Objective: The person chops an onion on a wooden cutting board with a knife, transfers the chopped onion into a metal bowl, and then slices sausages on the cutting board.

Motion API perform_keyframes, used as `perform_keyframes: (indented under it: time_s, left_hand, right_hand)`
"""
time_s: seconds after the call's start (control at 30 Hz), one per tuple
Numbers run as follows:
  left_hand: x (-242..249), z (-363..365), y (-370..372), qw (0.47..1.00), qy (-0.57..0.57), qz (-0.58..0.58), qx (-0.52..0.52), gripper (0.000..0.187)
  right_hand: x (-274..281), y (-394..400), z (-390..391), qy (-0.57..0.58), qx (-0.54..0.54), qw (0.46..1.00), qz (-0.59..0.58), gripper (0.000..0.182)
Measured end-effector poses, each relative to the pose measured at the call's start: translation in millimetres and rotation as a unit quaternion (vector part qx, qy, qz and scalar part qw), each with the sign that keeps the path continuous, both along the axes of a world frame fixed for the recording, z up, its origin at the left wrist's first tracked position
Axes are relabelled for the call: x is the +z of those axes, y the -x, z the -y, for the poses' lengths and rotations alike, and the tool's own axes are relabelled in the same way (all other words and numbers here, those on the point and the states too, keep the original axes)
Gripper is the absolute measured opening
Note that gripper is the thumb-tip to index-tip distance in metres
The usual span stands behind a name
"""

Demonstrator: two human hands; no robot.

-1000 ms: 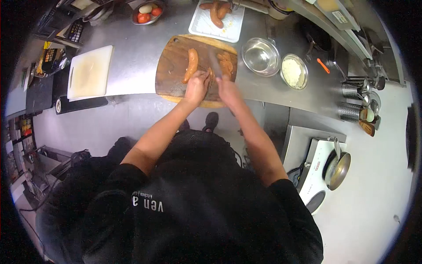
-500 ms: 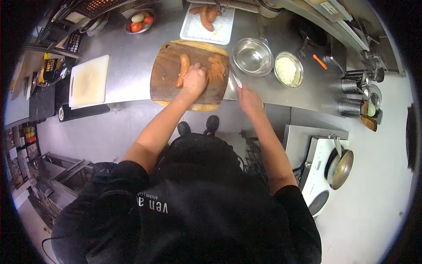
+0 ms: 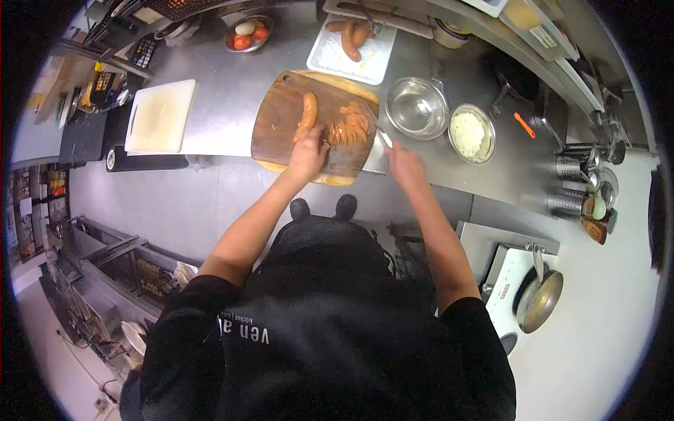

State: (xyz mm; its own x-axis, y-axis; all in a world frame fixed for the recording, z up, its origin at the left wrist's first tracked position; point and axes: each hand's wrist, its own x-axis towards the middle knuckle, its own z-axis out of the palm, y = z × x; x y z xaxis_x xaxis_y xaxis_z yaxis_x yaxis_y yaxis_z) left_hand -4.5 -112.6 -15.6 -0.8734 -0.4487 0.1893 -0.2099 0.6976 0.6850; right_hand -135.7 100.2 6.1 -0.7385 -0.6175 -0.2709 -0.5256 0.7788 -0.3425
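On the wooden cutting board lies a long whole sausage, pointing away from me. My left hand has its fingers curled at the sausage's near end, which it partly covers. A spread of sliced sausage is just right of that hand. In my right hand is a knife with a pale handle, held beside the board's right edge; its blade is hard to make out. More sausages rest on a white tray behind the board.
Right of the board stand an empty metal bowl and a bowl of chopped white food. An orange-handled tool lies farther right. A white cutting board is at left, and a bowl of tomatoes behind. A pan sits on a cooktop.
My left hand has drawn back toward me, from between the sausage and the slices to the sausage's near end. The knife stays in my right hand. The whole view has shifted slightly.
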Motion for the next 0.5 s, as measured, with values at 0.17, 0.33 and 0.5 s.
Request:
perform_keyframes:
  time_s: [0.17,0.33,0.5]
  left_hand:
    - [-10.2,-1.8,36.0,0.998,0.048,-0.001,-0.036,0.020]
    - [-11.3,-2.4,48.2,0.991,0.116,0.041,-0.046,0.014]
    - [-4.6,-4.3,47.8,0.981,0.174,0.067,-0.052,0.016]
  right_hand:
    - [-9.9,4.9,4.5,0.000,0.006,1.000,0.003,0.032]
    - [-8.9,7.0,2.1,0.017,0.013,1.000,0.014,0.030]
    - [-3.3,10.4,2.7,0.032,0.016,0.999,0.019,0.030]
